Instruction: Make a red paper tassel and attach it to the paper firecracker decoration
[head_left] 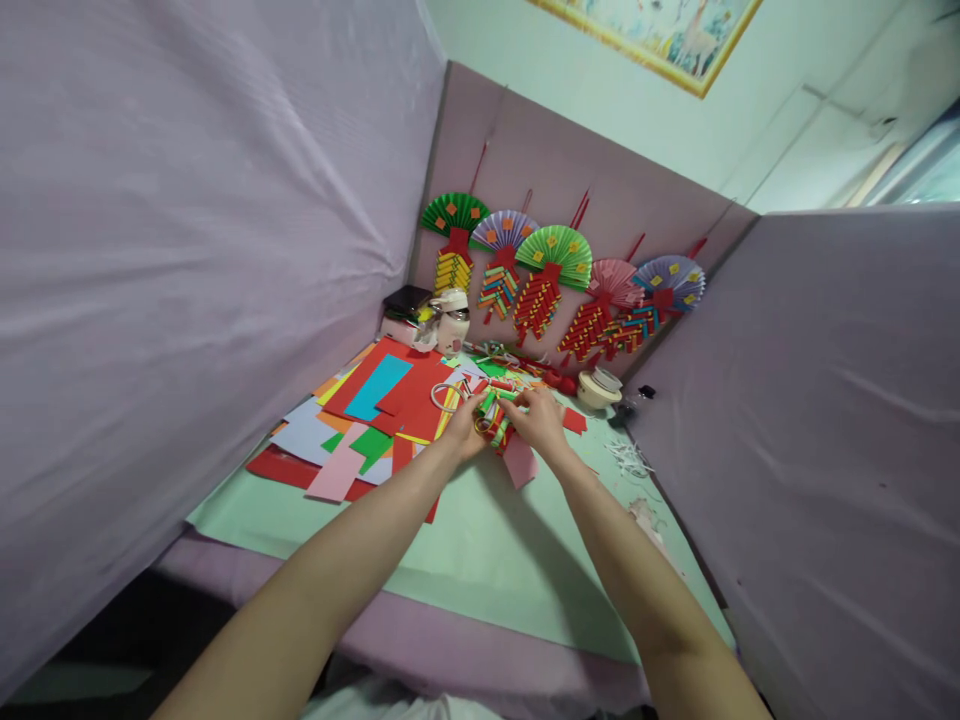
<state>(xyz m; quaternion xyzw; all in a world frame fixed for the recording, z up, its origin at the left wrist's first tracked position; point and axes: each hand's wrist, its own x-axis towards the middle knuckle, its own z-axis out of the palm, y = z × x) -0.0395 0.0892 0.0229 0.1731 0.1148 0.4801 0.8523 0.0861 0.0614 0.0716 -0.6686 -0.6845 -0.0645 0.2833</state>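
Observation:
Over the middle of the table, both hands are on a small bundle of red and green paper firecracker rolls [493, 425]. My left hand [465, 430] curls around the bundle's left side. From the right, my right hand [540, 418] pinches at the green rolls along its top; the fingertips are small and partly hidden. A piece of pink paper [520, 464] hangs or lies just below the bundle; whether it is attached I cannot tell. Just left of the hands is a pale ring-shaped roll [444, 398]. Behind them lie more small coloured rolls and strips [501, 384].
Coloured paper sheets [397, 395] cover the table's left side. A white jar [452, 325] and a black-topped box [407, 305] stand at the back left. A cream container [598, 388] and white strips [628, 458] are at right. Paper fan ornaments [555, 255] hang behind.

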